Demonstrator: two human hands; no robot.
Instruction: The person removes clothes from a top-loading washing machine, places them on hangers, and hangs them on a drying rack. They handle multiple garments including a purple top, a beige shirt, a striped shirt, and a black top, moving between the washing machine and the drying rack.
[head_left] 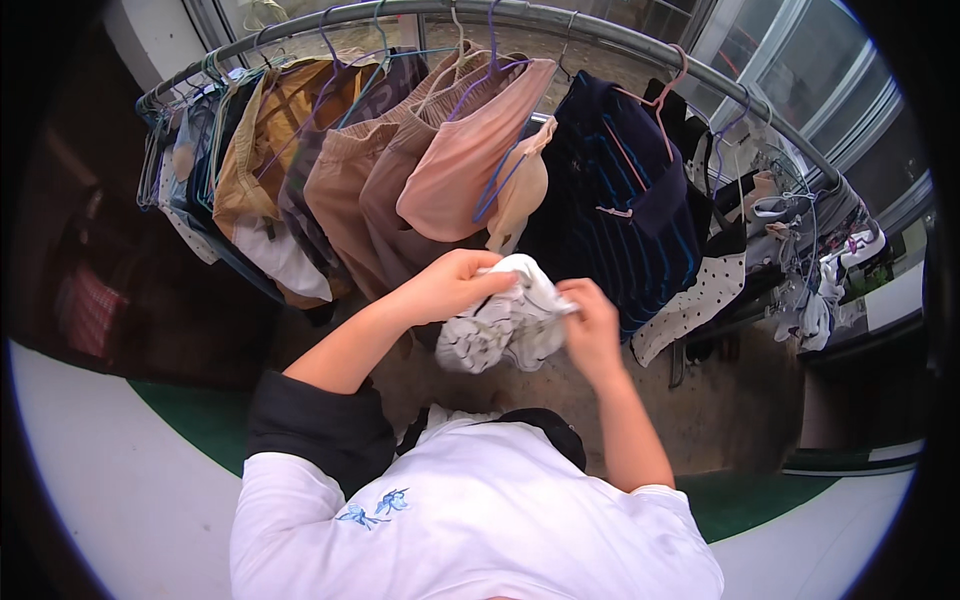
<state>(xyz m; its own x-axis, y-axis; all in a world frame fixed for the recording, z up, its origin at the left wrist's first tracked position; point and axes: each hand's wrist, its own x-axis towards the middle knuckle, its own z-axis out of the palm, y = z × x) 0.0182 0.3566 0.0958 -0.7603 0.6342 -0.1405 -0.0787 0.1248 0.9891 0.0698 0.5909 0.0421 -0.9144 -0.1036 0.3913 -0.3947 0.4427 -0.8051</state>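
I see a crumpled white garment [505, 328] with thin dark markings, bunched in front of the hanging clothes [465, 180]; the left hand [452, 285] closes over its top, the right hand [592, 322] pinches its right edge.

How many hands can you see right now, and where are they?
2: the left hand grips the upper left of the white patterned cloth; the right hand pinches its right edge. No others show, though some fingers are hidden.

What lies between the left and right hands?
In the head view, a bunched white cloth with dark markings spans the gap, held by the left hand and right hand.
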